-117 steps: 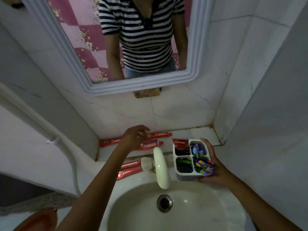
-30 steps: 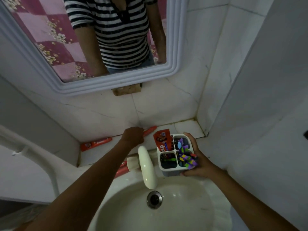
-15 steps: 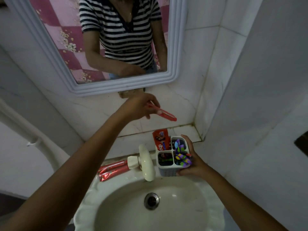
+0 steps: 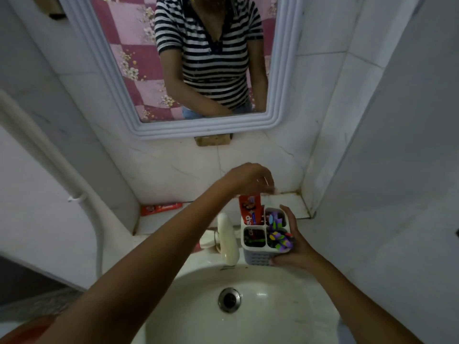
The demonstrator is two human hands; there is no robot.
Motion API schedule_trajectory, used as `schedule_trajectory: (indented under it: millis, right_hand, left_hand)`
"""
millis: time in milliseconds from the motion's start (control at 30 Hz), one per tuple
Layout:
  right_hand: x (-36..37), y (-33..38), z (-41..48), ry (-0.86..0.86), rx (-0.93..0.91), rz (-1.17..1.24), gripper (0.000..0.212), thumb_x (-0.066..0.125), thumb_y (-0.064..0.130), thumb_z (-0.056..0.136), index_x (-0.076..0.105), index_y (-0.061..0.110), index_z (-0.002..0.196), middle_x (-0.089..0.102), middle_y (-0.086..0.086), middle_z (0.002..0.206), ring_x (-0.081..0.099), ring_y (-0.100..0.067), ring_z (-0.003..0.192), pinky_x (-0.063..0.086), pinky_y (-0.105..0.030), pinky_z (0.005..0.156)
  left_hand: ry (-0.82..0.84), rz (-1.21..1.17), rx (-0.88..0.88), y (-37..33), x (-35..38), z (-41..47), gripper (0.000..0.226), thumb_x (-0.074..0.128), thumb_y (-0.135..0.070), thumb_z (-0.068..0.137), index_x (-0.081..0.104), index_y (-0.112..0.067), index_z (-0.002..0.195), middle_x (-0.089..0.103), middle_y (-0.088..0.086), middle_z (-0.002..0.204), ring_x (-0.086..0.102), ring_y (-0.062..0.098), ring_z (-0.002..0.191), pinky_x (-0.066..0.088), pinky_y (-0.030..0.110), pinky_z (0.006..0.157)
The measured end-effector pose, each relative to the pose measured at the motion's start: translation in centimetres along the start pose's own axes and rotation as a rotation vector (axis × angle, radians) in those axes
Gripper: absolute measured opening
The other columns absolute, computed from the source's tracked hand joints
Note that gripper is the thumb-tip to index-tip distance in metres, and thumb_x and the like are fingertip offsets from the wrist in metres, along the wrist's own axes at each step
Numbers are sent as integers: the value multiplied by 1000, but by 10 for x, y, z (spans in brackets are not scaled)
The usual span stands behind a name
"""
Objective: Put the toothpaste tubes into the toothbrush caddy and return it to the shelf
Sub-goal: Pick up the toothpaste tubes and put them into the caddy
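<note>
Nearest, the sink (image 4: 248,326) takes up the foreground, with the pale tap (image 4: 227,240) at its back edge. Just beside the tap on the right, the right hand (image 4: 296,247) grips the caddy (image 4: 258,255) by its right wall, fingers wrapped around the side and thumb near the base, holding it at the sink's rim. The caddy is a white box with four compartments. The two on the right are filled with purple and green brushes (image 4: 278,235). The near left one holds something dark with a little red and green, too dim to name. From the far left one a red toothpaste tube (image 4: 250,207) stands upright, its flat end well above the rim.

Right above that tube hovers the left hand (image 4: 250,180), fingers bent downward and close together at the tips. Something thin and pale shows at the fingertips, but blur hides whether they pinch anything, so I cannot tell.

Farther back, on the tiled shelf (image 4: 290,202) by the wall, one more red tube (image 4: 161,209) lies flat at the left end, well apart from the caddy.

By my reading, the job is partly done: at least one tube is in, one on the shelf remains, and the caddy has not yet gone back to the shelf.
</note>
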State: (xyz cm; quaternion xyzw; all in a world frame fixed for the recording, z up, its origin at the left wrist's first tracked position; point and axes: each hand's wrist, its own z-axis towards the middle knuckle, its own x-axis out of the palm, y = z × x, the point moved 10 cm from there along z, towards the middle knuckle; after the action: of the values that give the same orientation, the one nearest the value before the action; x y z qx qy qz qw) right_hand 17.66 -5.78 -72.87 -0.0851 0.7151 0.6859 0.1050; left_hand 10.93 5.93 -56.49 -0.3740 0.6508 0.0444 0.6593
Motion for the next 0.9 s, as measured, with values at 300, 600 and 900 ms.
schedule_trajectory:
  millis: [300, 600, 900]
  right_hand:
    - [-6, -5, -2, 8, -24, 8, 138, 84, -26, 51, 5, 23, 152, 38, 3, 147, 52, 4, 126, 52, -17, 90]
    - [-7, -3, -1, 23, -30, -20, 144, 93, -8, 46, 3, 22, 153, 35, 3, 151, 49, -4, 132, 52, -22, 97]
    - [-8, 1, -4, 3, -27, -8, 141, 86, -21, 53, 2, 34, 152, 34, -4, 154, 48, -6, 134, 51, -22, 96]
  left_hand:
    - [44, 164, -441, 200, 45, -117, 20, 64, -17, 87, 74, -21, 103, 71, 0, 114, 66, 21, 106, 51, 29, 87]
    - [113, 425, -511, 239, 94, -148, 24, 61, -40, 82, 69, -30, 103, 67, -5, 111, 62, 20, 104, 41, 30, 80]
    - [233, 421, -408, 236, 81, -131, 27, 62, -33, 87, 65, -19, 109, 67, 2, 115, 61, 20, 106, 45, 28, 80]
